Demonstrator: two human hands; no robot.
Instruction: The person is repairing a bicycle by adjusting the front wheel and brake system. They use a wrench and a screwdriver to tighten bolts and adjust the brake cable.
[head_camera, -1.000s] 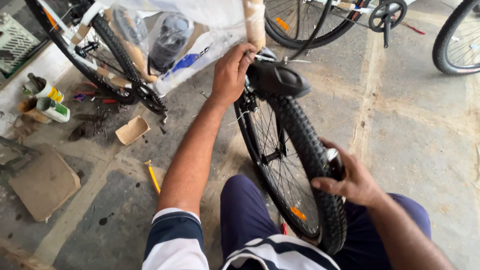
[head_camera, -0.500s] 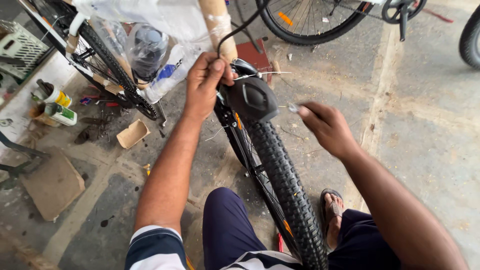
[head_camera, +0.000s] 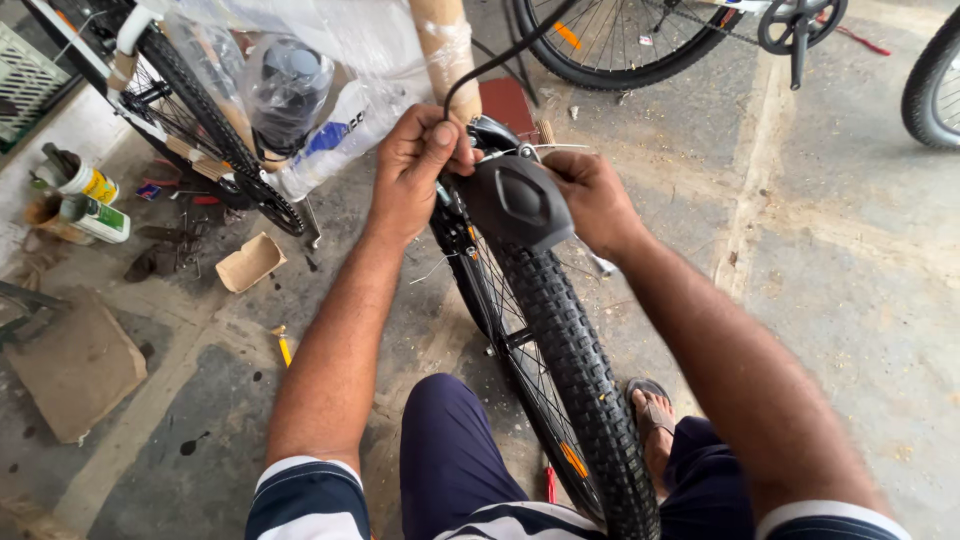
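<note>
Four bicycle wheels (head_camera: 560, 340) (one knobby, nearest), two hands (head_camera: 415, 170), two bottles (head_camera: 95, 215)

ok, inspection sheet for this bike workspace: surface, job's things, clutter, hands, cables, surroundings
Surface: grey concrete floor, stained, with dark spots at the lower left.
Job's things: knobby bike wheel held between the person's legs; black mudguard over the top of the tyre.
Clutter: open cardboard box, flat cardboard sheet, two cans, yellow-handled tool, small loose parts on the floor at the left.
Hands: left hand grips at the top of the mudguard; right hand on its right side, a thin metal tool in the fingers.
Cables: black cable rising from the left hand.
Surroundings: plastic-wrapped bike at the left, other bike wheels at the top.
</note>
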